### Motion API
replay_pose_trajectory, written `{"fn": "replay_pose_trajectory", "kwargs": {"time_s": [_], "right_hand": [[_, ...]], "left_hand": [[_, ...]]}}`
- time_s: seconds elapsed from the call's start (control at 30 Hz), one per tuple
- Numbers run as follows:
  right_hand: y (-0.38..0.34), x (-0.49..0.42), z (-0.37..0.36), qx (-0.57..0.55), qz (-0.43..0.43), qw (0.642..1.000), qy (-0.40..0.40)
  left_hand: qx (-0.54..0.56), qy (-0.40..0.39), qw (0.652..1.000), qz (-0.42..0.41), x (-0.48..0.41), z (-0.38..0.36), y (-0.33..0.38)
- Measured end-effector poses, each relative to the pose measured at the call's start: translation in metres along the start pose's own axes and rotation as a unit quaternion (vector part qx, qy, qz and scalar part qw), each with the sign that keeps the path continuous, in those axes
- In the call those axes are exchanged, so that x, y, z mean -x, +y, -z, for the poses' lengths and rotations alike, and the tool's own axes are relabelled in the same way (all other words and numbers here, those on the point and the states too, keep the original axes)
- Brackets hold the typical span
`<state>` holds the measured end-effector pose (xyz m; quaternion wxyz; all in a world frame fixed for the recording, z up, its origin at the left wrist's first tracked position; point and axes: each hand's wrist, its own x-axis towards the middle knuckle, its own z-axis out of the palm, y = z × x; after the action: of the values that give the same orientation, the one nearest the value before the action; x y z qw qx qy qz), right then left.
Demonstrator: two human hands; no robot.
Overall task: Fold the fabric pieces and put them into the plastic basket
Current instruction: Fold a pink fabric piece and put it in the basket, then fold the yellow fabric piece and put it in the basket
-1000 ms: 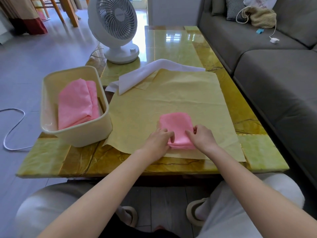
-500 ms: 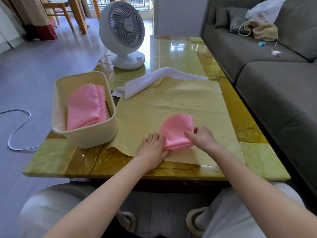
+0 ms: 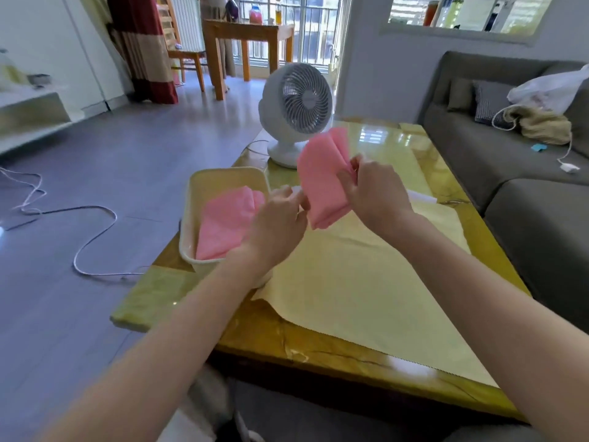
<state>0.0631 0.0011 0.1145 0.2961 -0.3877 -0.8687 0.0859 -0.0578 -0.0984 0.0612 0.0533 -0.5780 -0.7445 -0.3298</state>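
A folded pink fabric piece [image 3: 322, 177] is held up in the air above the table, right of the basket. My right hand [image 3: 373, 193] grips its right edge. My left hand [image 3: 280, 221] pinches its lower left edge. The cream plastic basket [image 3: 223, 175] stands on the table's left side, and another folded pink fabric [image 3: 228, 223] lies inside it; my left wrist covers its near right corner. A large yellow fabric [image 3: 360, 288] lies spread flat on the table under my hands. A white fabric [image 3: 420, 196] shows only as a sliver behind my right hand.
A white fan [image 3: 298, 113] stands on the far end of the green-yellow stone table [image 3: 411, 145]. A grey sofa [image 3: 526, 186] runs along the right side. A white cable [image 3: 89, 237] trails over the floor on the left.
Both hands have lifted the folded pink fabric off the yellow fabric and raised it up and to the left, toward the basket. The camera has tilted upward.
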Motion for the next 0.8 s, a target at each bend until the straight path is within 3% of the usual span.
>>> {"fn": "replay_pose_trajectory", "kwargs": {"time_s": [0.1,0.23,0.37,0.43,0.5,0.67,0.8], "right_hand": [[-0.038,-0.012,-0.011,-0.068,0.024,0.997,0.027],[-0.080,-0.016,-0.041,-0.174,0.026,0.984,0.029],[-0.096,-0.009,-0.093,-0.257,-0.032,0.964,-0.063],[-0.093,-0.001,-0.114,-0.176,-0.079,0.963,-0.186],[-0.088,0.006,-0.127,-0.050,-0.071,0.959,-0.270],[-0.096,0.011,-0.132,0.067,0.104,0.983,-0.137],[-0.093,0.014,-0.130,0.112,0.134,0.961,-0.212]], "left_hand": [[-0.078,0.049,0.991,0.095,-0.006,0.035,-0.044],[-0.164,-0.035,0.945,0.280,0.009,0.057,-0.103],[-0.117,-0.064,0.937,0.322,0.025,0.057,-0.132],[-0.088,-0.058,0.943,0.316,0.029,0.058,-0.135],[-0.077,-0.052,0.946,0.310,0.029,0.059,-0.135],[-0.073,-0.039,0.948,0.308,0.030,0.056,-0.134],[-0.085,-0.034,0.950,0.299,0.030,0.054,-0.135]]}}
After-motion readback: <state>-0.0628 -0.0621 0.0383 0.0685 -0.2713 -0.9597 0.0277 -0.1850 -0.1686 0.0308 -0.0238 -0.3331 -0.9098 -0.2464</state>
